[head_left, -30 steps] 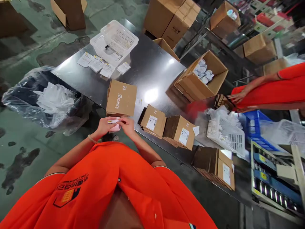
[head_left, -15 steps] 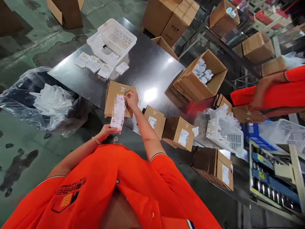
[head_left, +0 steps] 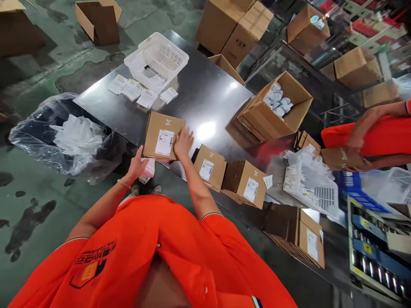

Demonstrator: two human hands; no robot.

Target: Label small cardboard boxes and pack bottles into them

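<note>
My right hand (head_left: 183,143) lies flat, fingers apart, on a flat brown cardboard carton (head_left: 162,137) at the edge of the steel table. A white printed shipping label (head_left: 164,142) is stuck on that carton's top, just left of my fingers. Below the table edge, my left hand (head_left: 136,164) grips a pale pink-and-white strip, likely label backing (head_left: 147,169). That strip hangs close to the carton's near corner without touching it.
Several label sheets (head_left: 131,90) and a white plastic basket (head_left: 156,60) lie beyond on the steel table (head_left: 205,98). Labelled flat cartons (head_left: 245,184) sit to the right, beside an open carton (head_left: 266,115). A plastic-lined bin (head_left: 32,145) stands left. A co-worker's hand (head_left: 356,141) holds a carton.
The label has left my hands and now sits stuck on the carton. My right hand has moved down onto the carton, and my left hand has dropped lower with the strip.
</note>
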